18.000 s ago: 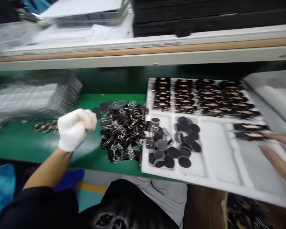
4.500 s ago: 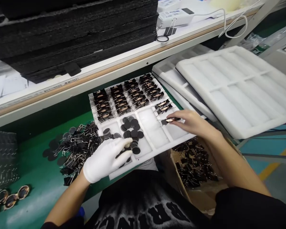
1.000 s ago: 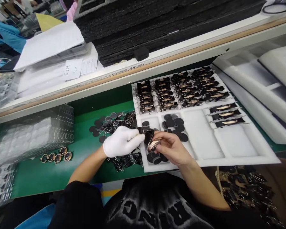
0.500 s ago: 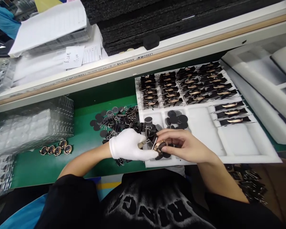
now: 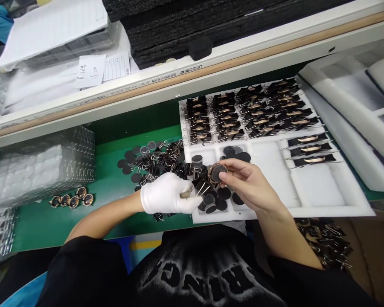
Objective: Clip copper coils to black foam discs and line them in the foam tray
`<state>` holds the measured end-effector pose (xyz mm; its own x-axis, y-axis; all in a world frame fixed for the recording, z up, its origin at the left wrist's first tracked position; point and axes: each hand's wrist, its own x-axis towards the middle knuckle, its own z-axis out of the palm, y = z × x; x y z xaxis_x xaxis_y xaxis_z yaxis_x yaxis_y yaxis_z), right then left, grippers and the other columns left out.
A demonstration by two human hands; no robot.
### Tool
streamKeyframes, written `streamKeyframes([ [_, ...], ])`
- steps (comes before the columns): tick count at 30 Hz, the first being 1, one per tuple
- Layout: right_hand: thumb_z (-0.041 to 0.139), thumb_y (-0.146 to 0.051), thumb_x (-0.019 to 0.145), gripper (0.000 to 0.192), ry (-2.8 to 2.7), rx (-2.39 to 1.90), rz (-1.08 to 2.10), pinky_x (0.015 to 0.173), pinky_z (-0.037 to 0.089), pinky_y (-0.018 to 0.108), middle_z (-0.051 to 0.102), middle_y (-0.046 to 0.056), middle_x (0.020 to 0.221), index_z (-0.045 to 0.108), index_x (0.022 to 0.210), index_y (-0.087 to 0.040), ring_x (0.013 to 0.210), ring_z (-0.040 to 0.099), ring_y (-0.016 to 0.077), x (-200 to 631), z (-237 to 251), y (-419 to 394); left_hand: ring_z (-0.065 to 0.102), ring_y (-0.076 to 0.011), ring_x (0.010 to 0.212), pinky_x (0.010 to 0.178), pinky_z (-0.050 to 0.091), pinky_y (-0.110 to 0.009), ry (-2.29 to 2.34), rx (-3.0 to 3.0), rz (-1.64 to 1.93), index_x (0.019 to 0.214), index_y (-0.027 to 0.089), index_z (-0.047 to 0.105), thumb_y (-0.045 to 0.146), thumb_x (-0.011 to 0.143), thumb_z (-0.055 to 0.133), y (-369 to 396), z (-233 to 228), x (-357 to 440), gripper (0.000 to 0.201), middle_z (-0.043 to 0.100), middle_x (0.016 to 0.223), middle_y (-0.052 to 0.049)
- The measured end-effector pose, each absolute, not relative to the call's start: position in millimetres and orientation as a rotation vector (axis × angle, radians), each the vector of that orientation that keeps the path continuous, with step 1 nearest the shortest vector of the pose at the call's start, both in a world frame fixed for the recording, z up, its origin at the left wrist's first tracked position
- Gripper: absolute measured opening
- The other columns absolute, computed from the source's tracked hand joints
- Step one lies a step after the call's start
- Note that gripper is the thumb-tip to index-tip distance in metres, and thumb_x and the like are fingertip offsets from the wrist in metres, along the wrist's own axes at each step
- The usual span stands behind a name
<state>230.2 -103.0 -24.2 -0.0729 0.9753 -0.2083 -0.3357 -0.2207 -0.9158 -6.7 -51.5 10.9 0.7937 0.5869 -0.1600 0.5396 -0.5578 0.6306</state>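
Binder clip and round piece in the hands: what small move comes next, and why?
Probably press the binder clip open with the left hand and slide the round piece, held by the right hand, into it: they sit close but apart, and the tray rows hold clipped pieces.

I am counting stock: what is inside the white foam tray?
In the white foam tray: rows of clipped pieces, loose black discs, some bare compartments. The left hand and right hand cover the near-left part.

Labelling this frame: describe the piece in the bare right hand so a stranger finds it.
Start at the white foam tray on the green bench. Above its near-left compartment, the right hand pinches a round disc. Unlike the plain black discs lying below, it has a coppery rim.
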Motion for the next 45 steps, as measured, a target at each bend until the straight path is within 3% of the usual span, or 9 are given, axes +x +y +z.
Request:
streamKeyframes([
  [8, 0.097, -0.035, 0.071, 0.029, -0.462, -0.979, 1.501, 0.076, 0.061, 0.019, 0.080, -0.001, 0.092, 0.081, 0.095, -0.028, 0.081, 0.074, 0.0114, 201, -32, -106, 0.027, -0.0065, 0.045, 0.048, 0.024, -0.025, 0.891, 2.130, 0.041, 0.058, 0.021, 0.032, 0.049, 0.094, 0.054, -51, 6, 0, 0.051, 0.028, 0.047, 0.008],
  [17, 0.098, -0.036, 0.068, 0.031, -0.419, -0.989, 1.479, 0.070, 0.060, 0.021, 0.078, 0.001, 0.084, 0.083, 0.092, -0.026, 0.077, 0.071, 0.0132, 189, -38, -109, 0.037, -0.0075, 0.047, 0.050, 0.030, -0.024, 0.873, 2.112, 0.007, 0.061, 0.020, 0.041, 0.054, 0.098, 0.050, -54, 3, -1, 0.052, 0.040, 0.050, 0.006],
  [21, 0.098, -0.039, 0.068, 0.032, -0.274, -0.940, 1.493, 0.071, 0.061, 0.022, 0.075, 0.000, 0.089, 0.081, 0.091, -0.025, 0.078, 0.068, 0.0125, 189, -39, -114, 0.055, -0.0118, 0.057, 0.058, 0.037, -0.026, 0.693, 2.333, -0.054, 0.079, 0.020, 0.063, 0.054, 0.102, 0.044, -41, 10, -12, 0.046, 0.063, 0.064, 0.001],
  [24, 0.096, -0.040, 0.070, 0.029, -0.132, -0.837, 1.495, 0.068, 0.058, 0.021, 0.067, -0.003, 0.085, 0.078, 0.086, -0.024, 0.075, 0.062, 0.0100, 192, -37, -117, 0.066, -0.0182, 0.067, 0.061, 0.037, -0.029, 1.012, 2.693, -0.092, 0.092, 0.020, 0.070, 0.058, 0.103, 0.042, -19, 12, -26, 0.048, 0.070, 0.074, -0.004],
  [32, 0.094, -0.040, 0.074, 0.027, -0.145, -0.825, 1.534, 0.067, 0.056, 0.021, 0.063, -0.001, 0.086, 0.078, 0.088, -0.024, 0.078, 0.056, 0.0107, 189, -42, -126, 0.071, -0.0288, 0.079, 0.063, 0.038, -0.033, 1.643, 2.686, -0.307, 0.092, 0.016, 0.070, 0.060, 0.105, 0.036, 19, -14, -35, 0.056, 0.073, 0.083, -0.013],
  [38, 0.091, -0.044, 0.078, 0.023, -0.304, -0.864, 1.533, 0.074, 0.062, 0.024, 0.069, 0.001, 0.091, 0.081, 0.089, -0.026, 0.081, 0.063, 0.0126, 193, -46, -132, 0.068, -0.0219, 0.079, 0.067, 0.040, -0.032, 1.518, 2.646, -0.154, 0.085, 0.020, 0.065, 0.043, 0.104, 0.043, 24, -13, -33, 0.037, 0.073, 0.084, -0.005],
  [40, 0.087, -0.044, 0.082, 0.020, -0.436, -0.891, 1.507, 0.080, 0.064, 0.027, 0.072, 0.003, 0.100, 0.083, 0.092, -0.026, 0.088, 0.068, 0.0147, 195, -47, -132, 0.065, -0.0180, 0.075, 0.070, 0.042, -0.031, 1.454, 2.613, -0.017, 0.083, 0.021, 0.062, 0.042, 0.105, 0.043, 21, -3, -37, 0.037, 0.070, 0.080, -0.002],
  [42, 0.083, -0.041, 0.088, 0.016, -0.647, -0.920, 1.448, 0.093, 0.063, 0.033, 0.072, 0.006, 0.124, 0.084, 0.097, -0.028, 0.110, 0.070, 0.0211, 193, -47, -129, 0.062, -0.0158, 0.075, 0.074, 0.045, -0.030, 1.267, 2.574, 0.164, 0.082, 0.020, 0.060, 0.041, 0.105, 0.045, 14, 10, -40, 0.035, 0.068, 0.080, -0.001],
  [45, 0.080, -0.033, 0.091, 0.015, -1.008, -0.976, 1.296, 0.114, 0.053, 0.045, 0.063, 0.005, 0.148, 0.084, 0.105, -0.031, 0.137, 0.060, 0.0287, 182, -45, -121, 0.064, -0.0181, 0.096, 0.088, 0.049, -0.032, 0.903, 2.543, 0.345, 0.084, 0.020, 0.060, 0.037, 0.105, 0.050, -2, 27, -38, 0.029, 0.068, 0.100, -0.007],
])
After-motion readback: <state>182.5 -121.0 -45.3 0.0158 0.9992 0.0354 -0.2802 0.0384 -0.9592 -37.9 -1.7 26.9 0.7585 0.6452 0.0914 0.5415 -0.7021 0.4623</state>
